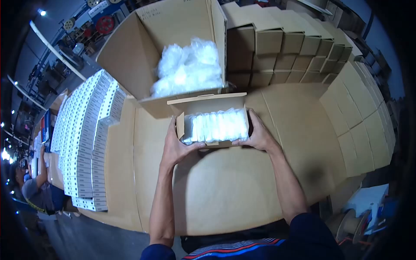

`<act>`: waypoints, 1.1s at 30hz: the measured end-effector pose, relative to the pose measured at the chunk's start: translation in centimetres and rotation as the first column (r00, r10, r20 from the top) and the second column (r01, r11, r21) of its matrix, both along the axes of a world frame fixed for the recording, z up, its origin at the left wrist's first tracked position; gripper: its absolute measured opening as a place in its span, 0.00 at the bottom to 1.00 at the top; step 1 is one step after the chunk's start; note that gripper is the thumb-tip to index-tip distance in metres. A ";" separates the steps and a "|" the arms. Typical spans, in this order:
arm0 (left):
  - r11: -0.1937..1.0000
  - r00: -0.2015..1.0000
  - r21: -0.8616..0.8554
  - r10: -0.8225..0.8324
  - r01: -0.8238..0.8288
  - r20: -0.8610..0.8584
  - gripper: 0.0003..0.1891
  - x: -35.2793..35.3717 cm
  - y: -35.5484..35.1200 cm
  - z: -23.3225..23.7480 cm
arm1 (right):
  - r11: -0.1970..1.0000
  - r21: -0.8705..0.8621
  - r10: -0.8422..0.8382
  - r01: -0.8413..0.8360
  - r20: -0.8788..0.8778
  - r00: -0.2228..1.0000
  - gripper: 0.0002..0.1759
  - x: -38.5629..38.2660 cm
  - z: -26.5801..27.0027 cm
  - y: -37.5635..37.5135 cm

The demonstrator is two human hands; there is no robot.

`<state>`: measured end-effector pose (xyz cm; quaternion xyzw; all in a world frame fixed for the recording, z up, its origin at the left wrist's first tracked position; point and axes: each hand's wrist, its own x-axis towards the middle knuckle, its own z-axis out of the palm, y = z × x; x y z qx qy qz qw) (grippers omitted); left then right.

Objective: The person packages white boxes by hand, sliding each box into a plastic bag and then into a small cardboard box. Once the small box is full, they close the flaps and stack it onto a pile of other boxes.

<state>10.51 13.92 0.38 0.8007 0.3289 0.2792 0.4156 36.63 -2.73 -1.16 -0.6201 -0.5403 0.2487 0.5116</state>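
Between my two hands is a small open cardboard box [203, 104], its lid flap raised at the far side. Inside it stands a tight row of several clear plastic-wrapped packets [216, 125]. My left hand [175, 147] grips the box's left end, thumb along the near edge. At the right end, my right hand [260, 134] grips it the same way. Just beyond, a large open carton [117, 56] holds a heap of similar clear plastic bags [188, 65]. What the packets contain cannot be made out.
Cardboard covers the table [229, 186]. Stacks of white printed boxes [82, 138] stand at the left. Brown cardboard boxes [299, 43] are piled at the back right, with more brown boxes [359, 117] along the right edge. Another person [37, 186] is at the far left.
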 end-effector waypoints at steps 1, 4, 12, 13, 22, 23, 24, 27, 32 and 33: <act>1.000 0.999 0.003 0.010 -0.010 -0.041 0.72 -0.5 -1.0 -0.2 | 1.000 0.017 0.025 -0.024 -0.070 0.997 0.62 -0.7 0.0 -0.9; 0.999 0.995 0.027 -0.023 0.026 -0.101 0.73 -1.5 -4.1 0.6 | 0.995 -0.077 -0.049 0.061 0.150 0.987 0.53 -2.2 0.1 -3.6; 0.995 0.962 0.094 0.061 -0.037 -0.267 0.65 -1.9 -7.8 2.8 | 0.979 -0.159 -0.096 0.125 0.179 0.979 0.49 -5.9 2.2 -5.4; 0.994 0.958 0.098 0.074 -0.048 -0.278 0.65 -1.7 -7.5 2.9 | 0.978 -0.163 -0.105 0.132 0.162 0.981 0.48 -5.8 2.3 -5.1; 0.972 0.968 0.216 0.136 -0.090 -0.209 0.69 -1.1 -7.1 2.2 | 0.937 -0.172 -0.250 0.303 0.271 0.930 0.46 -8.2 2.5 -4.3; 0.977 0.969 0.189 0.135 -0.096 -0.205 0.69 -1.2 -7.2 2.4 | 0.940 -0.176 -0.241 0.293 0.268 0.933 0.46 -8.5 2.4 -4.4; 0.981 0.972 0.165 0.133 -0.102 -0.194 0.69 -0.8 -7.2 2.4 | 0.942 -0.175 -0.233 0.287 0.273 0.933 0.47 -8.5 2.4 -4.5; 0.997 0.999 0.062 0.035 -0.035 0.001 0.70 -0.6 -6.4 1.8 | 0.950 -0.183 -0.200 0.255 0.274 0.941 0.51 -8.4 2.7 -4.8; 0.992 0.996 0.101 0.077 -0.072 -0.044 0.70 -0.3 -6.3 1.8 | 0.932 -0.258 -0.161 0.255 0.335 0.928 0.55 -9.0 4.5 -4.8; 0.994 0.996 0.078 0.080 -0.076 -0.041 0.71 -0.4 -6.4 1.9 | 0.925 -0.261 -0.176 0.277 0.354 0.919 0.55 -9.2 4.3 -4.8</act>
